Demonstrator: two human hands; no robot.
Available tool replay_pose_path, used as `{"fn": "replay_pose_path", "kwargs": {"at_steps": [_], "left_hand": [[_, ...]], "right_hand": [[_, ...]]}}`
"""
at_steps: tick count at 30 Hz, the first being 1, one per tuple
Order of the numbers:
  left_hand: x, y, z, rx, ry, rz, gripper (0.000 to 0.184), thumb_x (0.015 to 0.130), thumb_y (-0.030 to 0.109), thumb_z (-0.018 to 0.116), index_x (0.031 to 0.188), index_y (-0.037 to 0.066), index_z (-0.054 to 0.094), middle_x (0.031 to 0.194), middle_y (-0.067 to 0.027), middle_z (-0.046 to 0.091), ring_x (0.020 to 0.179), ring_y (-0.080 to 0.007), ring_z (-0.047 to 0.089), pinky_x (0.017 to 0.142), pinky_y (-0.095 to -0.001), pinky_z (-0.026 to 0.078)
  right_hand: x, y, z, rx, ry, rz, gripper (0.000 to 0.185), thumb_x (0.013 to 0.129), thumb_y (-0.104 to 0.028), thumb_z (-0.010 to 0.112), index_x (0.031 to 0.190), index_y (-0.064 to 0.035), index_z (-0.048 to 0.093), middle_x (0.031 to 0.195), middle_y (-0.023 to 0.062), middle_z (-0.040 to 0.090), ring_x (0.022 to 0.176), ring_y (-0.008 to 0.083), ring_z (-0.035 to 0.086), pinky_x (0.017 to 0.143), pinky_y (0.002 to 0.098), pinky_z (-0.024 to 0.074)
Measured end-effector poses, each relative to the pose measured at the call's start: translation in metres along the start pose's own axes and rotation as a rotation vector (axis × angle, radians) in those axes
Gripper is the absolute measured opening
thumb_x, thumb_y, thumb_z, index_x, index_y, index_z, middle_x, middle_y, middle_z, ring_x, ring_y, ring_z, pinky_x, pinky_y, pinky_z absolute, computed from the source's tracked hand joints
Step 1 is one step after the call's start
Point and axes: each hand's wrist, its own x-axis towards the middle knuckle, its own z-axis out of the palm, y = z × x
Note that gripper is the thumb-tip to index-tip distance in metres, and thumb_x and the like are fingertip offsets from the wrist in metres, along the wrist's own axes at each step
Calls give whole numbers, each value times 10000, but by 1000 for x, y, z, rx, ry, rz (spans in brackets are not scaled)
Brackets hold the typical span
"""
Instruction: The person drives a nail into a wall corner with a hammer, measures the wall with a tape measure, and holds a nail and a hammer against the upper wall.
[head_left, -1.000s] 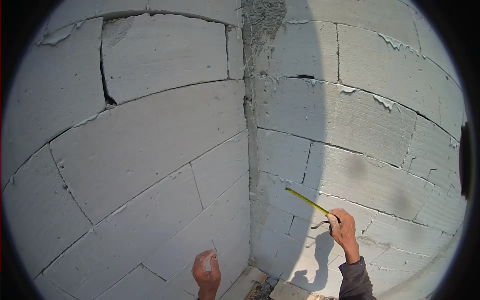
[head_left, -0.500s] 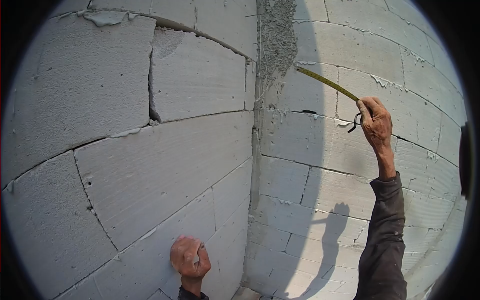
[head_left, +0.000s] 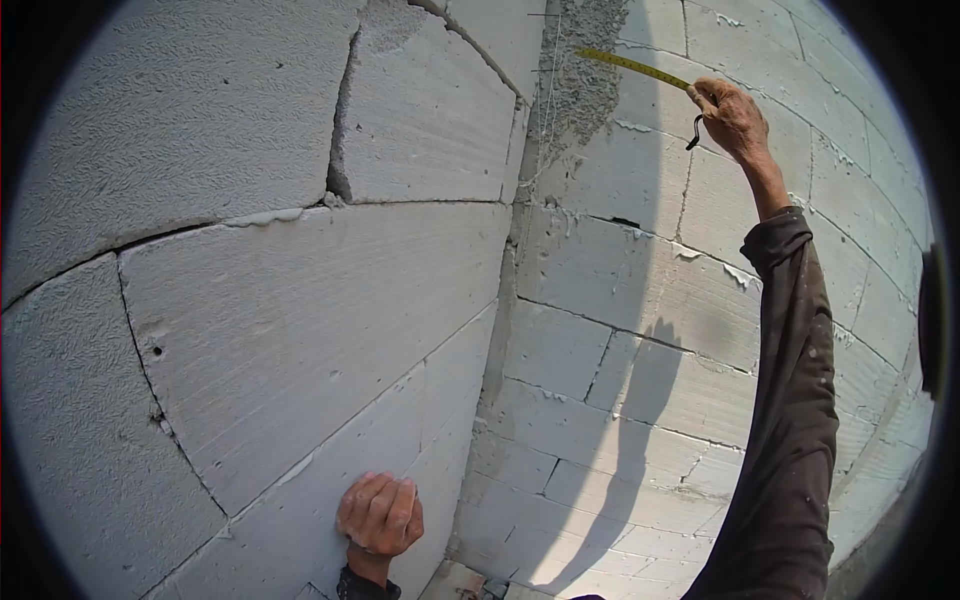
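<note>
High on the right, my right hand [head_left: 733, 120] is closed around a tape measure, whose case is hidden in the palm. Its yellow blade [head_left: 635, 66] sticks out to the left, bowed slightly. The blade's tip lies in front of the rough grey mortar strip [head_left: 590, 95] by the corner; whether they touch I cannot tell. A black wrist strap [head_left: 695, 133] dangles below the fingers. Low in the view, my left hand [head_left: 380, 513] is curled into a fist near the left block wall [head_left: 330, 330]. What it holds, if anything, is hidden.
Two walls of pale aerated blocks meet at a corner, the right wall [head_left: 560, 345] partly sunlit. Thin wires [head_left: 550, 100] stick out near the mortar. An open joint [head_left: 342, 130] splits two blocks on the left. Rubble [head_left: 470, 585] lies at the corner's foot.
My right hand has risen with the tape measure, and the blade's tip now sits higher on the mortar strip. My left hand has turned slightly, still curled. The view has shifted and tilted.
</note>
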Motion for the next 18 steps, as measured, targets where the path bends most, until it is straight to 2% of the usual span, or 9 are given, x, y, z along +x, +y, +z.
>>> {"fn": "replay_pose_path", "kwargs": {"at_steps": [9, 12, 18], "left_hand": [[-1, 3, 7, 51, 46, -62, 311, 808, -3, 710, 1103, 89, 684, 886, -56, 685, 832, -225, 712, 881, -431, 609], [-2, 1, 7, 74, 41, -44, 275, 815, 39, 751, 1081, 99, 715, 893, -34, 691, 881, -200, 720, 902, -388, 601], [-6, 0, 10, 79, 53, -49, 273, 816, 43, 745, 1082, 98, 715, 876, -29, 688, 881, -195, 719, 905, -385, 600]], "right_hand": [[35, -29, 22, -53, -45, -67, 278, 1034, -415, 589, 1174, -258, 771, 1019, 94, 786, 1011, 323, 755, 860, 489, 575], [42, -34, 25, -29, -86, -46, 275, 1026, -402, 598, 1196, -271, 770, 1027, 96, 786, 1015, 327, 753, 869, 488, 574], [48, -45, 32, -58, -163, -35, 285, 1021, -405, 600, 1211, -272, 765, 1046, 85, 785, 1006, 335, 747, 872, 488, 569]]}}
